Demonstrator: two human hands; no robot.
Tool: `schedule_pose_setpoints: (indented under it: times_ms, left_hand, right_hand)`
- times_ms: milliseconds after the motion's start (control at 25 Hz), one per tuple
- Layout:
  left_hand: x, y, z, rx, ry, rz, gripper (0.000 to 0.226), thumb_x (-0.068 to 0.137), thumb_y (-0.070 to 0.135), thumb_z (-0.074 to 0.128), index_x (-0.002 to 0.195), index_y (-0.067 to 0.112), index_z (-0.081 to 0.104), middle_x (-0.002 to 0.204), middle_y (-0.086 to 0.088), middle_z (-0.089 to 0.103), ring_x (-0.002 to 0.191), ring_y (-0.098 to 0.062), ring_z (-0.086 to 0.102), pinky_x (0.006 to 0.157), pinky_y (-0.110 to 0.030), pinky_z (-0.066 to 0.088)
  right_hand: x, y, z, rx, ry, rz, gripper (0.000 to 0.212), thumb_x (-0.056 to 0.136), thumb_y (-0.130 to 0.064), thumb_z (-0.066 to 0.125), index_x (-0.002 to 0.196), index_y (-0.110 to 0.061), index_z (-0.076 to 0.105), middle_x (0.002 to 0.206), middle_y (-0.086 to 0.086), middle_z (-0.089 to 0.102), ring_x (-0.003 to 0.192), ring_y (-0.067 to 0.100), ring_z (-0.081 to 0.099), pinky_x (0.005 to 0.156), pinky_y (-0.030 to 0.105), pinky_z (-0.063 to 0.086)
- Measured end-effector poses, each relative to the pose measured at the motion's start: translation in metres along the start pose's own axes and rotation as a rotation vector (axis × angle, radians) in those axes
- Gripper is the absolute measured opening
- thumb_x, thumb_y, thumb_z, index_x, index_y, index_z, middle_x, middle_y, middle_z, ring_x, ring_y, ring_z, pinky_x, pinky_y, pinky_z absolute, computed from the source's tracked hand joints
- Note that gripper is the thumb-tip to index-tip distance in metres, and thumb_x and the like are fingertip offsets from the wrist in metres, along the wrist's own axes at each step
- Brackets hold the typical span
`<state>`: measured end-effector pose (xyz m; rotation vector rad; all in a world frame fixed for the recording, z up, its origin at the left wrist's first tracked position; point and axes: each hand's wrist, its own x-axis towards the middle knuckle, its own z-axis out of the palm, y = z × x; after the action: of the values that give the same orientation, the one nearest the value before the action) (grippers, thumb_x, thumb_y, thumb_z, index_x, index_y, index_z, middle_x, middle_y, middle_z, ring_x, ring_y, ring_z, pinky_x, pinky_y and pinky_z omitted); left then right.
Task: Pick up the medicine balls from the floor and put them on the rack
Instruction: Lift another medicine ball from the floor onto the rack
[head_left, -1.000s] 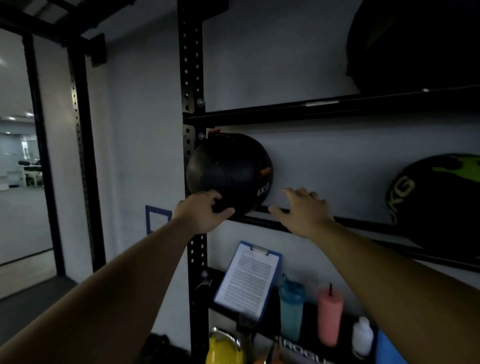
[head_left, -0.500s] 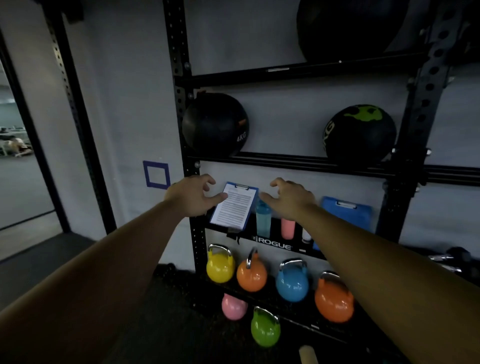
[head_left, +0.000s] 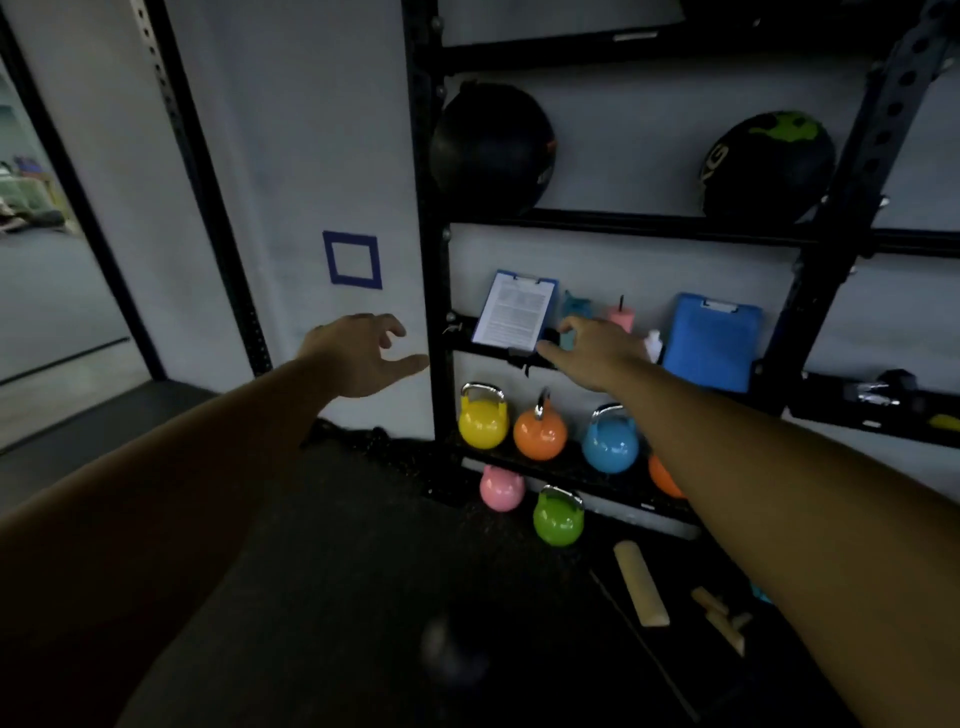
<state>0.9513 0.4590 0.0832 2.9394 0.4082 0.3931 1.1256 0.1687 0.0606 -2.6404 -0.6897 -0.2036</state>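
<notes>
Two balls racked, nothing held.
The black medicine ball and green-marked medicine ball are set on the rack, upper right; the grip of left hand and right hand is spread apart; a dark round shape on the floor, bottom centre, is possibly left.

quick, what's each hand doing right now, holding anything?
Left hand: open, fingers loosely spread, holding nothing.
Right hand: open, fingers relaxed, holding nothing.
</notes>
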Motion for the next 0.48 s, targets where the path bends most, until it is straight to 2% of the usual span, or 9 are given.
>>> schedule_pose_setpoints:
  times_ms: [120,200,320,400,480]
  left_hand:
    - [-0.05,-0.073,-0.013,0.006,-0.012,-0.087,0.096,0.066,0.104,0.04,0.137,0.041,0.057,0.129,0.012,0.069,0.101,-0.013,0.057,0.084,-0.036,0.05]
    - [-0.068,-0.103,-0.012,-0.011,-0.018,-0.111,0.095,0.066,0.105,0.04,0.136,0.042,0.057,0.128,0.013,0.069,0.098,-0.012,0.056,0.08,-0.036,0.049]
    - [-0.076,-0.12,0.005,-0.042,-0.048,-0.094,0.098,0.063,0.108,0.038,0.135,0.043,0.057,0.127,0.013,0.069,0.096,-0.012,0.056,0.076,-0.035,0.045]
    - [-0.076,-0.125,0.029,-0.066,-0.069,-0.088,0.099,0.063,0.108,0.038,0.135,0.043,0.057,0.125,0.013,0.07,0.096,-0.012,0.058,0.078,-0.036,0.05]
    - [-0.07,-0.13,0.062,-0.072,-0.122,-0.093,0.093,0.066,0.104,0.041,0.133,0.042,0.058,0.126,0.01,0.071,0.099,-0.015,0.063,0.084,-0.038,0.056]
  right_hand:
    - [-0.039,-0.038,0.038,0.046,-0.039,0.006,0.068,0.09,-0.075,0.055,0.139,-0.027,0.057,0.136,0.006,0.067,0.121,0.03,0.063,0.091,0.038,0.052]
    - [-0.06,-0.053,0.056,0.053,-0.048,0.022,0.066,0.09,-0.075,0.055,0.136,-0.029,0.058,0.138,0.005,0.066,0.124,0.031,0.061,0.096,0.04,0.049]
    - [-0.078,-0.06,0.081,-0.01,-0.074,0.036,0.061,0.089,-0.075,0.053,0.13,-0.031,0.06,0.137,0.005,0.065,0.125,0.033,0.059,0.091,0.04,0.043]
    - [-0.079,-0.059,0.101,-0.018,-0.093,0.027,0.056,0.09,-0.072,0.055,0.126,-0.03,0.062,0.134,0.008,0.066,0.123,0.035,0.059,0.093,0.041,0.045]
    - [-0.075,-0.053,0.127,0.003,-0.116,0.025,0.058,0.09,-0.07,0.058,0.13,-0.028,0.063,0.134,0.009,0.066,0.124,0.036,0.059,0.09,0.037,0.044]
